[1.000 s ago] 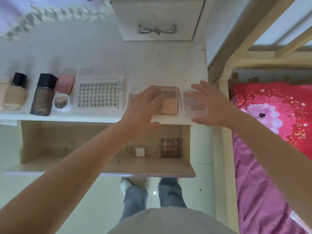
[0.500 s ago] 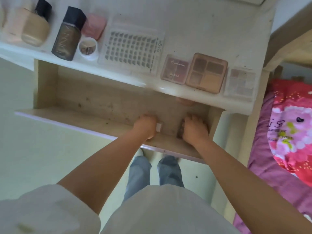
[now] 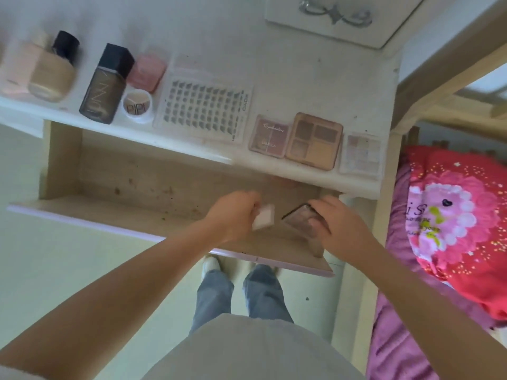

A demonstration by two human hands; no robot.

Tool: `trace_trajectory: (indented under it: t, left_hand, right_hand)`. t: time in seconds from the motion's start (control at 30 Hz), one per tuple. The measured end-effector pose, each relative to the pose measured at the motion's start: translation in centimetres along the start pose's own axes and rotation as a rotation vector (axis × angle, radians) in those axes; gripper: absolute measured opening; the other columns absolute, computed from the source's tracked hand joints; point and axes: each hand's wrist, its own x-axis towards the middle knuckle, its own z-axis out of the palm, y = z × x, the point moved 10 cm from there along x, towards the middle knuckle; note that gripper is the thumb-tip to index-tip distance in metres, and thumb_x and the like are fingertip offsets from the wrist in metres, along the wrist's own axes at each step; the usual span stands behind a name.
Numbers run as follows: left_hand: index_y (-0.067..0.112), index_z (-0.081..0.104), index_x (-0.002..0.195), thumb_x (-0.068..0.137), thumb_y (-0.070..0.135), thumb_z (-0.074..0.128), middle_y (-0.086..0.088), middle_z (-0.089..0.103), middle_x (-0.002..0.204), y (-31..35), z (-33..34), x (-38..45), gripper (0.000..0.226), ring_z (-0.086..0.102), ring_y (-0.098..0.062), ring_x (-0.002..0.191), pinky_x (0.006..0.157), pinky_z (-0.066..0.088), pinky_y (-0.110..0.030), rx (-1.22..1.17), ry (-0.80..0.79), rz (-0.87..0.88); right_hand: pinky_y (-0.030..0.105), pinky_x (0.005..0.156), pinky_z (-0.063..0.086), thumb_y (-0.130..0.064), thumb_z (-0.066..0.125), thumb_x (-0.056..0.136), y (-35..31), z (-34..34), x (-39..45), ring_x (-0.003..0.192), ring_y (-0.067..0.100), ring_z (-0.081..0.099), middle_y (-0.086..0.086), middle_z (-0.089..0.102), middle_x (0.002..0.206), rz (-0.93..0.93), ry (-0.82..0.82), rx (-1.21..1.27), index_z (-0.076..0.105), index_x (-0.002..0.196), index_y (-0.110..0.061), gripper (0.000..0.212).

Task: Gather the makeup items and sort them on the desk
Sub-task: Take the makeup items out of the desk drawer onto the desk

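Observation:
Over the open wooden drawer, my left hand grips a small pale pink compact, tilted. Beside it my right hand holds a dark square eyeshadow palette, also tilted and lifted off the drawer floor. On the white desk near its front edge lie a pink palette, a brown four-pan palette and a clear pale palette. Left of them sit a clear lash tray, a white jar, a pink case, a dark bottle and a beige foundation bottle.
A white box with a silver handle stands at the desk's back. A wooden bed frame and a red and pink pillow are close on the right. My legs and the pale floor lie below the drawer.
My hands left the desk palettes, went down into the drawer and closed on the two items there. Both items now come up, tilted, off the drawer floor.

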Motion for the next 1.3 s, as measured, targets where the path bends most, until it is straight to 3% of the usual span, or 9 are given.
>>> trace_trajectory:
  t: [0.1,0.23,0.47,0.57,0.73,0.93,1.1,1.2,1.3]
  left_hand:
    - [0.01,0.058,0.102,0.09,0.01,0.045,0.0,0.056,0.092,3.6,-8.1,-1.2,0.017,0.053,-0.02,0.086,0.075,0.042,-0.029,-0.222,0.246,0.15]
    - [0.01,0.062,0.102,0.09,0.006,0.045,0.001,0.053,0.088,6.7,-16.7,1.7,0.021,0.051,-0.014,0.081,0.069,0.041,-0.022,-0.349,0.473,0.144]
    - [0.009,0.063,0.11,0.092,0.009,0.043,-0.01,0.059,0.121,8.4,-18.3,12.7,0.027,0.052,-0.024,0.113,0.086,0.035,-0.019,-0.205,0.417,0.006]
    - [0.01,0.063,0.11,0.092,0.009,0.042,-0.008,0.059,0.122,7.5,-17.5,15.1,0.028,0.051,-0.023,0.113,0.087,0.036,-0.019,-0.197,0.392,-0.041]
    - [0.006,0.061,0.113,0.091,0.009,0.044,-0.015,0.055,0.12,7.2,-17.3,15.8,0.028,0.052,-0.028,0.111,0.093,0.037,-0.026,-0.178,0.494,-0.07]
    - [0.004,0.054,0.119,0.091,0.011,0.046,-0.014,0.049,0.123,7.2,-17.0,14.2,0.03,0.052,-0.026,0.108,0.089,0.036,-0.021,-0.296,0.591,-0.063]
    - [0.002,0.057,0.113,0.086,0.005,0.049,-0.014,0.052,0.119,7.1,-16.6,7.7,0.028,0.056,-0.025,0.101,0.088,0.045,-0.029,-0.288,0.692,0.141]
    - [-0.006,0.062,0.099,0.076,-0.005,0.052,-0.022,0.061,0.098,6.0,-13.9,1.1,0.024,0.061,-0.032,0.083,0.071,0.046,-0.029,-0.105,0.696,0.318]
    - [-0.008,0.064,0.091,0.073,-0.006,0.053,-0.025,0.064,0.088,1.8,-9.3,-3.7,0.021,0.063,-0.036,0.079,0.068,0.049,-0.032,0.025,0.57,0.298]
  right_hand:
    - [0.01,0.071,0.033,-0.011,0.048,0.082,-1.3,-8.7,0.0,0.079,0.015,0.049,0.016,0.06,0.096,-0.057,0.263,0.108,0.056,0.114,0.004,0.036]
    - [-0.007,0.065,0.032,-0.006,0.061,0.081,1.8,-16.6,3.0,0.071,-0.005,0.047,-0.01,0.052,0.079,0.056,0.487,0.307,0.056,0.102,-0.001,0.022]
    - [0.004,0.057,0.034,-0.01,0.063,0.083,9.9,-18.0,11.8,0.079,0.006,0.048,-0.004,0.053,0.097,0.244,0.407,0.397,0.066,0.105,-0.011,0.023]
    - [-0.002,0.062,0.033,-0.011,0.059,0.086,12.4,-17.5,13.4,0.086,0.007,0.053,0.002,0.06,0.106,0.281,0.375,0.39,0.066,0.106,-0.011,0.021]
    - [0.009,0.078,0.025,-0.012,0.053,0.089,12.2,-16.8,14.4,0.109,0.024,0.052,0.013,0.059,0.116,0.197,0.391,0.171,0.064,0.111,-0.008,0.024]
    - [0.028,0.098,0.027,-0.011,0.049,0.091,10.9,-16.8,13.1,0.115,0.031,0.046,0.019,0.057,0.12,0.151,0.538,0.078,0.059,0.117,-0.004,0.029]
    - [0.027,0.082,0.039,-0.003,0.057,0.08,3.6,-17.0,5.5,0.085,0.035,0.06,0.024,0.066,0.086,-0.14,0.863,-0.005,0.068,0.089,0.007,0.017]
    - [0.015,0.076,0.04,-0.002,0.055,0.078,-1.3,-12.5,1.1,0.074,0.018,0.058,0.018,0.067,0.074,-0.312,0.786,0.078,0.067,0.08,0.007,0.015]
    - [0.014,0.073,0.042,0.0,0.061,0.076,-4.2,-4.8,0.1,0.07,0.014,0.059,0.016,0.069,0.074,-0.315,0.463,0.181,0.069,0.082,0.006,0.011]
